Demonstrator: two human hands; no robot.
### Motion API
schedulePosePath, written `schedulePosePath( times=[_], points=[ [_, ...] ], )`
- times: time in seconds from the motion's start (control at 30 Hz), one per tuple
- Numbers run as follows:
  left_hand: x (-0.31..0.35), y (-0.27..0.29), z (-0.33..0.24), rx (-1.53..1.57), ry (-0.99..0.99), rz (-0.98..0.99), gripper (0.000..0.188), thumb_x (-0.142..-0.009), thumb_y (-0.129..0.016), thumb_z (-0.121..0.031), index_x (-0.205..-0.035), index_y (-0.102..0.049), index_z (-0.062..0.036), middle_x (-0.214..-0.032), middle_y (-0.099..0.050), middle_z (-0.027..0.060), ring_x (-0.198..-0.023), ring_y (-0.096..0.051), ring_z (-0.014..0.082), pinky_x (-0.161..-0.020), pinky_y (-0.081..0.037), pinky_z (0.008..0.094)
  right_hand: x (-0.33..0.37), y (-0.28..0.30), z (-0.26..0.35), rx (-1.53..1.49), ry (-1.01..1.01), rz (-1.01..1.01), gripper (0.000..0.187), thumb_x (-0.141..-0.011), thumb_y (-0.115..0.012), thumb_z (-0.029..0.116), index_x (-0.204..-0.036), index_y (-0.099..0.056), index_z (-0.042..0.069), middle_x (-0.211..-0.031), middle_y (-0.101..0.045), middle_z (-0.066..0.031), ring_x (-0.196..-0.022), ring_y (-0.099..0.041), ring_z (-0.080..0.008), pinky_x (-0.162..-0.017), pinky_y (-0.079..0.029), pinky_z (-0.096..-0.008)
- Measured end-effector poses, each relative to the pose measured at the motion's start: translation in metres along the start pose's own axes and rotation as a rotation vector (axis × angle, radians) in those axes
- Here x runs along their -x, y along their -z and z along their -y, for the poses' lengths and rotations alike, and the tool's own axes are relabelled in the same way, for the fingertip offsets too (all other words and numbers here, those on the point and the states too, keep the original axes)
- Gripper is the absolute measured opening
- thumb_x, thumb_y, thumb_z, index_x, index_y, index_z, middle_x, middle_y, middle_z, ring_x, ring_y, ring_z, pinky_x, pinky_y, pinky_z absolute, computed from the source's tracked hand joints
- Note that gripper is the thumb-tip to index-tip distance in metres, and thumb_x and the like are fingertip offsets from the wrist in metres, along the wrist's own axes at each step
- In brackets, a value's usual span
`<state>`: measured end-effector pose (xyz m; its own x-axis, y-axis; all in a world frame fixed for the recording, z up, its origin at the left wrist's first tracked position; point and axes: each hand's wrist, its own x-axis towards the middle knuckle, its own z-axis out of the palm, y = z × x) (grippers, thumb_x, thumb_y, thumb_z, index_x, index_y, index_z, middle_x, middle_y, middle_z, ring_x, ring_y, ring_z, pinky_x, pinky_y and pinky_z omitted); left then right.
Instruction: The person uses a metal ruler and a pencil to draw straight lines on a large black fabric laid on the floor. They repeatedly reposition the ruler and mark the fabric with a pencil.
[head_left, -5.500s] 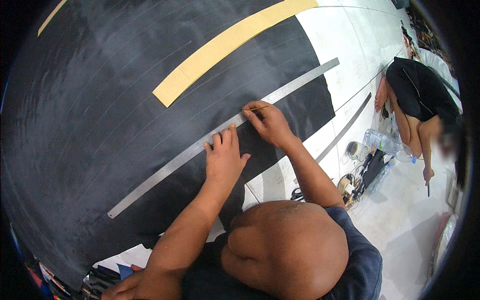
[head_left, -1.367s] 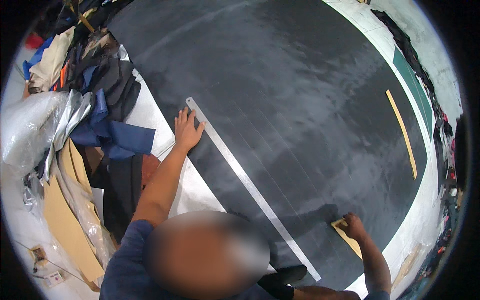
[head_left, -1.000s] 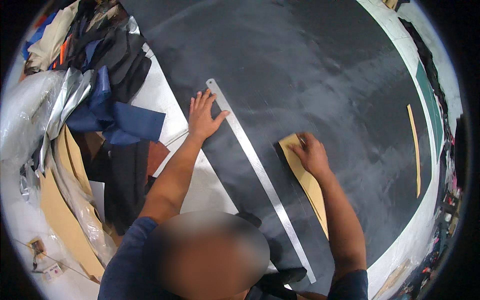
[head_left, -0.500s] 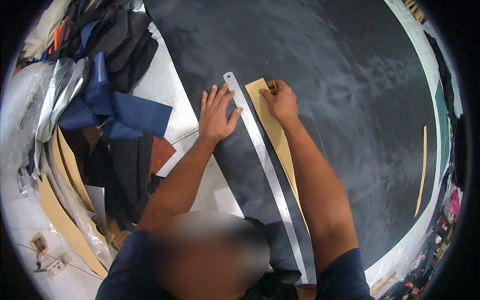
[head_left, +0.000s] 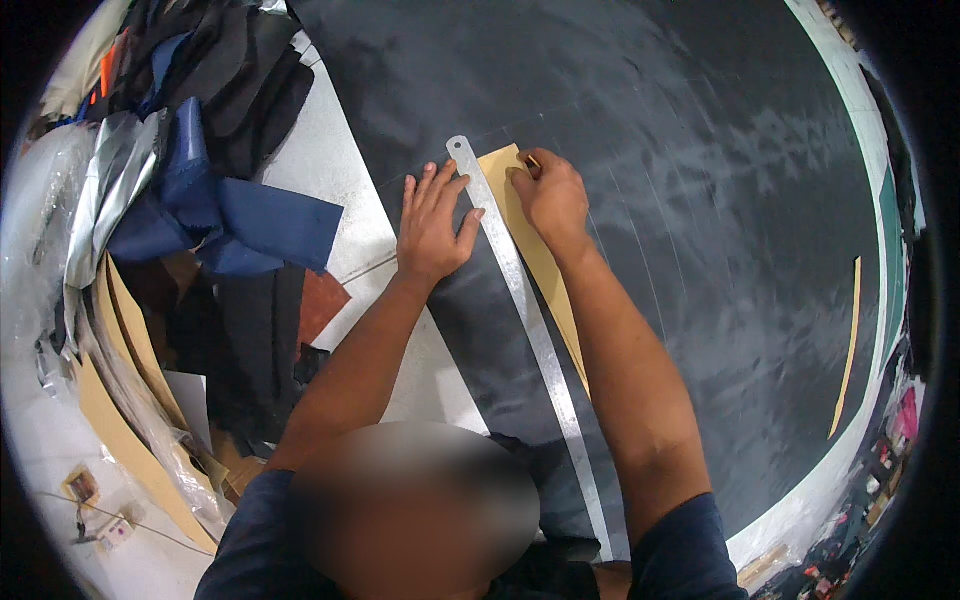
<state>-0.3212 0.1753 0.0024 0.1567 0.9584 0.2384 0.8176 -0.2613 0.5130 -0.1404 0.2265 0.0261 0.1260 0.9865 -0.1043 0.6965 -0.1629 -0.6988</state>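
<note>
A long metal ruler (head_left: pixel 535 325) lies on black sheet material (head_left: pixel 720 130). My left hand (head_left: pixel 435 232) rests flat at the ruler's far end, fingers spread, the fingertips and thumb touching its left edge. Just right of the ruler lies a tan card strip (head_left: pixel 530 230). Its far end touches or nearly touches the ruler, while a dark gap shows further down. My right hand (head_left: pixel 555 200) is closed over the strip's far right side, with a small yellowish thing between its fingers that I cannot make out. My right forearm hides part of the strip.
Thin pale lines mark the black sheet to the right of my right hand. A narrow tan strip (head_left: pixel 847 345) lies at the far right. On the left are folded blue material (head_left: pixel 275 220), dark pieces (head_left: pixel 215 90), clear plastic (head_left: pixel 35 220) and tan boards (head_left: pixel 130 440).
My right hand and the tan card strip have moved left and slightly away from me, narrowing the gap to the ruler. My left hand stays at the ruler's far end.
</note>
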Motion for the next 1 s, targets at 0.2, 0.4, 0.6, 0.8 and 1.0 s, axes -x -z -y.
schedulePosePath(
  times=[0.2,0.4,0.6,0.8,1.0],
  points=[
    [0.0013,-0.001,-0.0002,0.033,0.008,-0.018,0.045,-0.087,-0.068,-0.023,-0.127,-0.062,-0.0042,-0.145,-0.052,0.0211,-0.143,-0.039,0.0409,-0.119,-0.021,0.059,0.0016,0.0012,0.0015,0.004,0.01,-0.004,0.029,-0.083,-0.072,0.026,-0.109,-0.074,0.011,-0.108,-0.07,-0.0149,-0.101,-0.067,-0.0345,-0.089,-0.053,-0.0441],
    [0.0012,-0.0003,-0.0002,0.028,0.01,-0.011,0.046,-0.087,-0.067,-0.023,-0.129,-0.061,-0.0041,-0.146,-0.052,0.0208,-0.143,-0.039,0.0409,-0.119,-0.021,0.0586,0.0049,0.0002,0.0011,0.033,0.069,-0.051,0.033,-0.085,-0.072,0.029,-0.113,-0.074,0.01,-0.106,-0.071,-0.015,-0.098,-0.069,-0.0322,-0.088,-0.053,-0.0424],
    [0.0005,-0.0008,0.0005,0.003,0.009,-0.006,0.048,-0.087,-0.067,-0.024,-0.13,-0.062,-0.0045,-0.146,-0.052,0.0194,-0.142,-0.04,0.0414,-0.119,-0.021,0.0587,0.0051,-0.0009,0.0007,0.042,0.059,-0.061,0.033,-0.086,-0.072,0.03,-0.112,-0.073,0.01,-0.105,-0.071,-0.0149,-0.1,-0.068,-0.0317,-0.088,-0.053,-0.042],
    [0.0,-0.0005,-0.001,0.001,0.005,-0.01,0.048,-0.086,-0.068,-0.023,-0.13,-0.063,-0.0043,-0.147,-0.05,0.0201,-0.142,-0.04,0.0431,-0.119,-0.021,0.059,0.0062,-0.0005,0.0029,0.054,0.043,-0.033,0.033,-0.086,-0.072,0.03,-0.111,-0.073,0.01,-0.109,-0.07,-0.0139,-0.101,-0.067,-0.0318,-0.088,-0.053,-0.0422],
    [-0.0003,-0.0011,-0.0009,-0.015,-0.015,0.002,0.047,-0.086,-0.067,-0.022,-0.13,-0.062,-0.004,-0.148,-0.05,0.0194,-0.142,-0.039,0.0435,-0.118,-0.021,0.0601,0.0075,-0.0015,0.0045,0.041,0.06,-0.056,0.029,-0.087,-0.071,0.028,-0.108,-0.073,0.008,-0.107,-0.069,-0.0138,-0.101,-0.067,-0.0334,-0.087,-0.053,-0.0438]
  ],
)
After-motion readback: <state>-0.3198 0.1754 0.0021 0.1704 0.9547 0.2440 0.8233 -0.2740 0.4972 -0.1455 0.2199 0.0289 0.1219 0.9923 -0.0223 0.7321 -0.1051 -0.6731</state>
